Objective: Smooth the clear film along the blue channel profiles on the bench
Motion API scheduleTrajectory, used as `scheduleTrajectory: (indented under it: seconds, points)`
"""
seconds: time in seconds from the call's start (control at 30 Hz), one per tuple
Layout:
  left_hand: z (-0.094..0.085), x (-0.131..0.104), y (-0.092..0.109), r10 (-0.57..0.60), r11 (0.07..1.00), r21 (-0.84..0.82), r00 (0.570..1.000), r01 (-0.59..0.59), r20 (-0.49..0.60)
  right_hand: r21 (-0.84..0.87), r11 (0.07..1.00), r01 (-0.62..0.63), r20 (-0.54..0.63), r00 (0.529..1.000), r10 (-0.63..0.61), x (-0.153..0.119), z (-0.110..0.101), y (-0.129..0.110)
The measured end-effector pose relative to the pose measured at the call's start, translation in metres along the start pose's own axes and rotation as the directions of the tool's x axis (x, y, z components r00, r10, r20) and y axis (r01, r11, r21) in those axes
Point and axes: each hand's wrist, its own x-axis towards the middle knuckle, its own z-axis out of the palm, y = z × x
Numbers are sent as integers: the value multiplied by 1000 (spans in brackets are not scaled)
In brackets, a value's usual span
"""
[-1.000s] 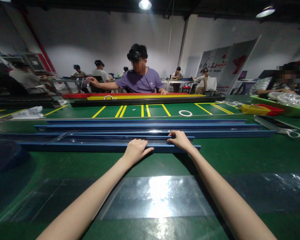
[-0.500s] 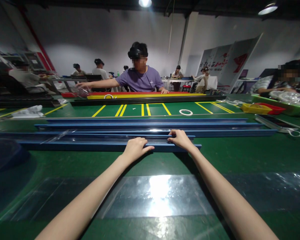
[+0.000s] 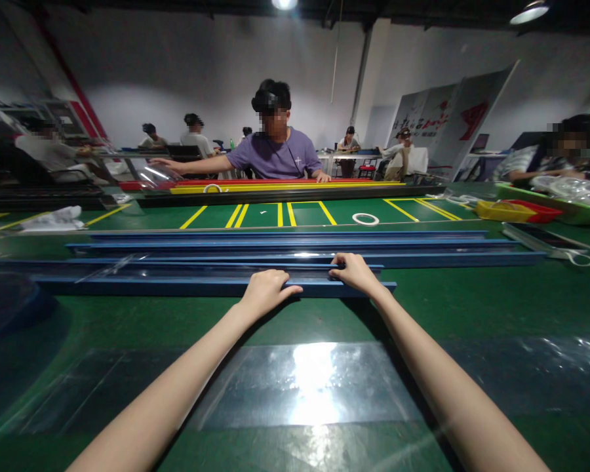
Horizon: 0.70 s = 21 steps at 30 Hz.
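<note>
Both of my hands are on the nearest blue channel strip [image 3: 142, 287], a long profile with raised edges and a clear film inside. My left hand [image 3: 265, 292] lies over its near edge, fingers curled down into the channel and thumb stretched to the right. Near the strip's right end, my right hand [image 3: 354, 272] is closed, thumb and fingertips at the channel; the fingertips are partly hidden. Behind it lie more blue channel strips [image 3: 447, 260], parallel to it. A wide transparent plastic sheet [image 3: 255, 387] spreads over the green table beneath my forearms.
Across the green table [image 3: 472, 308], a person in a purple shirt [image 3: 280, 157] stretches an arm leftward. Yellow strips [image 3: 255, 189] and black strips [image 3: 373, 193] lie there. A white ring [image 3: 365, 219], a phone [image 3: 545, 239] and yellow tray [image 3: 504, 211] are farther right.
My hands and the blue strips hold almost still, with only a slight camera shift. Across the table, the clear film by the co-worker's outstretched hand has changed shape.
</note>
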Motion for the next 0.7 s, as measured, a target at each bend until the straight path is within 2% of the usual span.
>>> scheduleTrajectory:
  seconds: [0.33,0.7]
  points:
    - [-2,0,0,-19,1000,5,1000,19,15,0,1000,0,0,1000,0,0,1,0]
    - [7,-6,4,64,993,110,988,-48,-144,9,1000,2,11,1000,-2,-1,-1,-1]
